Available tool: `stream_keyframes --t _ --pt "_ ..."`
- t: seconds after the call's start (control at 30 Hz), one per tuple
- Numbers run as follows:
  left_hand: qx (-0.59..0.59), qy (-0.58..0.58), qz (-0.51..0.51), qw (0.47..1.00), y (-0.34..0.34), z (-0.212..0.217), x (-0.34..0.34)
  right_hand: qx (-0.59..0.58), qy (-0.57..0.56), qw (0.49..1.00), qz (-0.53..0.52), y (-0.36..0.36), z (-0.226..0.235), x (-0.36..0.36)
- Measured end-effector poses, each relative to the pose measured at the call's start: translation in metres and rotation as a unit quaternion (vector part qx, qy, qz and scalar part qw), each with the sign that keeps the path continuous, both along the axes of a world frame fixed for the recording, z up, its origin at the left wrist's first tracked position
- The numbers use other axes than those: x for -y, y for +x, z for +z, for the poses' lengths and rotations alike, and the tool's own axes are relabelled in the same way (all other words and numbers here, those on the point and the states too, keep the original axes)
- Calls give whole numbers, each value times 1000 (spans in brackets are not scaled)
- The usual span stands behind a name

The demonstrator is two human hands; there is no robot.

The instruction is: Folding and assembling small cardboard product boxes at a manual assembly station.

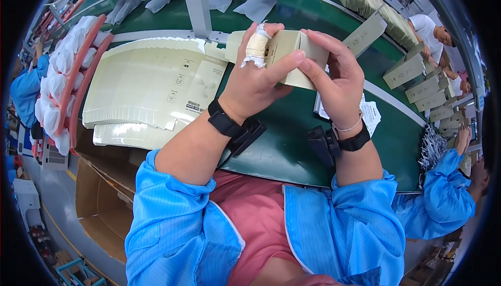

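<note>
Both my hands hold a small cream cardboard box (292, 51) above the green table (276, 145). My left hand (253, 85) grips its left end; one finger is wrapped in white tape. My right hand (336, 77) clasps the right end, with the fingers curled over the top. Each wrist wears a black band with a small black device attached. A fanned stack of flat cream box blanks (151, 87) lies to the left of my hands.
Grey pouches (258, 1) lie on the green conveyor behind a metal post (197, 4). Folded boxes (425, 90) stand at right near a co-worker in blue sleeves (443, 192). White bagged items (62, 72) sit at left. An open carton (102, 207) lies below.
</note>
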State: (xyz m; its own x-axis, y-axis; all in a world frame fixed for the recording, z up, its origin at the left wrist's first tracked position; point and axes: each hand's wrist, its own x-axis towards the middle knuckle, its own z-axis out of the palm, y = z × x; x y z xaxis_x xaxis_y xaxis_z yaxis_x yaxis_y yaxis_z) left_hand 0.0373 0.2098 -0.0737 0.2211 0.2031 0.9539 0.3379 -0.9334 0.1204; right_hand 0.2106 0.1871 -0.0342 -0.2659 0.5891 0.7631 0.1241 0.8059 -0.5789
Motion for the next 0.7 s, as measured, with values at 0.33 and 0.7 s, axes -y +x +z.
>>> stream_keyframes --t 0.33,0.7 --pt "43 18 -53 997 2 -5 -18 112 122 985 -40 10 5 1" --pt "253 -570 -288 727 -10 11 -8 389 289 875 5 43 -23 21"
